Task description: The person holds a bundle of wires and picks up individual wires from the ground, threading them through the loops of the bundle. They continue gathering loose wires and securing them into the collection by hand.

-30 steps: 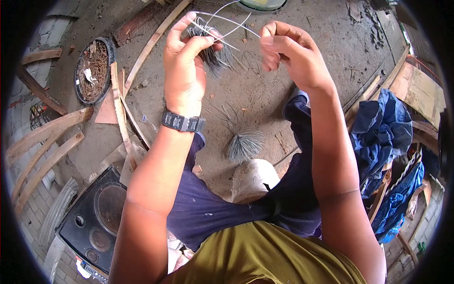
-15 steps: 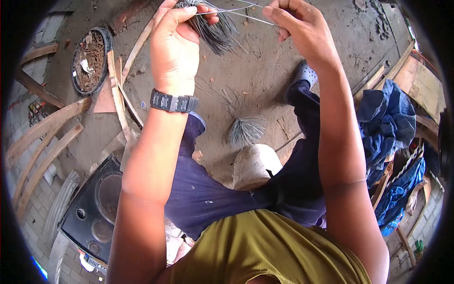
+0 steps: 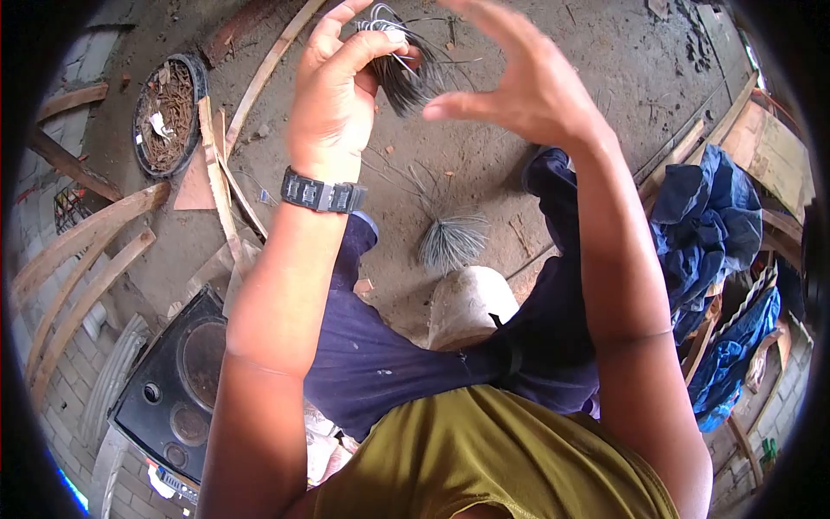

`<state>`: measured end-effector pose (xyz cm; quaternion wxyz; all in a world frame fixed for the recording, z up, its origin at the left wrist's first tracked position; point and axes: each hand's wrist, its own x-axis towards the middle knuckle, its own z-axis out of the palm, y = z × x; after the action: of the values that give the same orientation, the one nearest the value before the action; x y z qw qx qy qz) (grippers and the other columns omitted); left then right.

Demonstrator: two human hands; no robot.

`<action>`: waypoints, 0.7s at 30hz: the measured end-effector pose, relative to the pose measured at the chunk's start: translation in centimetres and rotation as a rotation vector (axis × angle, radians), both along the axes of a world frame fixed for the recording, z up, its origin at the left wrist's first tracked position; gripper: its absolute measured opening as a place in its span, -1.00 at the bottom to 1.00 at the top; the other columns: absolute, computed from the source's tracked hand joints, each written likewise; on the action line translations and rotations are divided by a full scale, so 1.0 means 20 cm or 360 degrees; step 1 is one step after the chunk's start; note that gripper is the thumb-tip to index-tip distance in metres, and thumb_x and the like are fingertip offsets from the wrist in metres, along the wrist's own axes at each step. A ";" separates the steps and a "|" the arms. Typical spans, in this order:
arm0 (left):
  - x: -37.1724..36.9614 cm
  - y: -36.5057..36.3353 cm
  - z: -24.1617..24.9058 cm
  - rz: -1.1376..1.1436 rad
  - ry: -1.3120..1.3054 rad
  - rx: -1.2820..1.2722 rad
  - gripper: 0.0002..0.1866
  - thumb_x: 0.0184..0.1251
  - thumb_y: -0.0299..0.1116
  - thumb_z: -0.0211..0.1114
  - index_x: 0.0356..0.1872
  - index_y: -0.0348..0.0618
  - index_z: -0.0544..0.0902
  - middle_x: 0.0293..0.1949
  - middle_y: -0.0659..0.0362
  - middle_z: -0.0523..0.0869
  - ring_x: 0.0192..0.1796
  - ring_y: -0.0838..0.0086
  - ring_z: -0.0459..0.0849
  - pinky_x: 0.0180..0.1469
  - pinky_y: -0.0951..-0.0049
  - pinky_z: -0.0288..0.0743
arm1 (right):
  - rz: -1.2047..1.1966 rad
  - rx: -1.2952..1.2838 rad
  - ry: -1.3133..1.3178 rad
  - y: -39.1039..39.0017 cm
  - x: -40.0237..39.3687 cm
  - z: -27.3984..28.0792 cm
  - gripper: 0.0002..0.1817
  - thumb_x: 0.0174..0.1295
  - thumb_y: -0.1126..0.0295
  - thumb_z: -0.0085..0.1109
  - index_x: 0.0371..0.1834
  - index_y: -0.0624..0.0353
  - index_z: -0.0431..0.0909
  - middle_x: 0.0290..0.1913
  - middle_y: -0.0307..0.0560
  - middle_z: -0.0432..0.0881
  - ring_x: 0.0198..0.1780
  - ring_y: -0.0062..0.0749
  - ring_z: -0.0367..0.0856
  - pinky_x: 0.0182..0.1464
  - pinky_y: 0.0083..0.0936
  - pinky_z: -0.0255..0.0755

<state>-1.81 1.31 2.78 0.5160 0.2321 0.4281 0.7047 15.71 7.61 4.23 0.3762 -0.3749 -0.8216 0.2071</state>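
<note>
My left hand, with a dark watch on its wrist, pinches a bundle of thin grey wires near the top of the view. The wires hang down in a loose tuft, looped at the upper end. To the right of the bundle my right hand is spread, thumb apart from the fingers, with nothing in it. Its fingertips reach the top edge and are slightly blurred. On the ground between my legs lies a second wire bundle, fanned out.
A white bucket stands between my thighs. At left are an oval black tub of rusty scraps, wooden strips and a black speaker box. Blue cloth and boards lie at right.
My right hand has let go of the wire stretched between both hands and opened. My left hand, still gripping the bundle, has shifted slightly right and down.
</note>
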 end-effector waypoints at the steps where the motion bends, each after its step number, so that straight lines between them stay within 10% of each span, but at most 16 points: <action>1: 0.00 0.00 0.00 -0.0047 -0.0097 -0.0020 -0.49 0.30 -0.63 0.20 0.31 -0.36 0.46 -0.18 0.08 0.65 -0.19 0.33 0.71 -0.05 0.37 0.64 | 0.0129 -0.0001 -0.0097 0.01 0.02 -0.06 -0.61 0.29 0.14 0.40 0.01 0.18 0.62 -0.19 -0.13 0.75 -0.24 -0.37 0.69 -0.12 -0.38 0.55; 3: -0.03 0.00 -0.03 -0.0104 -0.0196 -0.0045 -0.50 0.33 -0.62 0.22 0.32 -0.33 0.47 -0.20 0.10 0.66 -0.21 0.33 0.72 -0.07 0.36 0.66 | 0.0280 -0.0460 -0.0356 0.01 0.06 -0.03 -0.46 0.14 0.06 0.46 0.10 0.17 0.67 -0.05 0.14 0.77 -0.05 0.04 0.77 0.00 -0.15 0.60; 6: -0.07 0.01 -0.09 -0.0216 -0.0194 0.0087 -0.52 0.40 -0.51 0.23 0.32 -0.37 0.46 -0.15 0.01 0.73 -0.05 0.19 0.76 0.18 0.07 0.64 | 0.0322 -0.0787 -0.0514 0.00 0.04 0.01 -0.38 0.14 0.03 0.47 0.19 0.16 0.64 -0.05 0.14 0.76 -0.05 0.02 0.76 0.02 -0.17 0.59; 16: 0.01 -0.01 -0.03 -0.0238 -0.0415 0.0008 -0.48 0.40 -0.55 0.31 0.38 -0.20 0.48 -0.26 0.14 0.72 -0.29 0.31 0.76 -0.20 0.28 0.75 | 0.0308 -0.0034 -0.0059 -0.03 0.00 -0.07 0.03 -0.06 -0.14 0.57 0.43 0.21 0.37 0.01 0.28 0.72 0.10 0.17 0.71 0.15 -0.11 0.57; 18: 0.05 -0.02 0.01 -0.0246 -0.0569 -0.0030 -0.46 0.38 -0.57 0.31 0.39 -0.22 0.48 -0.23 0.11 0.74 -0.28 0.29 0.76 -0.13 0.25 0.75 | 0.0408 -0.0772 -0.0432 -0.05 0.01 -0.01 0.01 -0.02 -0.08 0.60 0.44 0.22 0.38 0.10 0.26 0.71 0.11 0.05 0.74 0.15 -0.14 0.59; 21: 0.07 -0.04 -0.06 -0.0333 -0.0717 0.0018 -0.42 0.38 -0.58 0.32 0.42 -0.24 0.45 -0.23 0.07 0.75 -0.23 0.25 0.79 -0.04 0.16 0.74 | 0.0441 -0.0838 -0.0461 -0.07 0.01 -0.04 -0.03 -0.01 -0.04 0.60 0.41 0.26 0.39 -0.04 0.23 0.71 0.02 -0.06 0.74 0.08 -0.23 0.59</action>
<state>-0.36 0.58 1.63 0.6672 0.1150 0.2719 0.6838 15.91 6.31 3.39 0.1138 -0.3696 -0.8281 0.4059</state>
